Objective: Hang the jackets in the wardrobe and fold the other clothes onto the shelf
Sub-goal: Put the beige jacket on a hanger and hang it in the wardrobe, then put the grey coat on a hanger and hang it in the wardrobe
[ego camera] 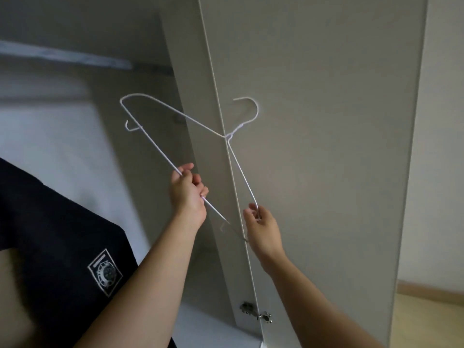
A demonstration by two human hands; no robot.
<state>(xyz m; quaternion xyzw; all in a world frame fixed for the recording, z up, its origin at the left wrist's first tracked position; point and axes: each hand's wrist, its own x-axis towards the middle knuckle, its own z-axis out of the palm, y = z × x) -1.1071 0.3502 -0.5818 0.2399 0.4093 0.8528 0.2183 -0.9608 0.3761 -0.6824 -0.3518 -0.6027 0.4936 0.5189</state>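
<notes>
Head view shows your left hand (187, 190) curled tight round the long bottom bar of the white wire hanger (234, 130), while your right hand (261, 227), lower and just to the right of it, pinches the hanger's near shoulder bend between thumb and fingertips. You hold the hanger tilted, its hook up above your right hand against the open wardrobe door (326, 146), its far shoulder up and left of your left hand. Below and left of your left forearm lies a dark garment (50, 222) with a square patch (105, 272), and a blurred rail (62, 56) runs high above that hand
</notes>
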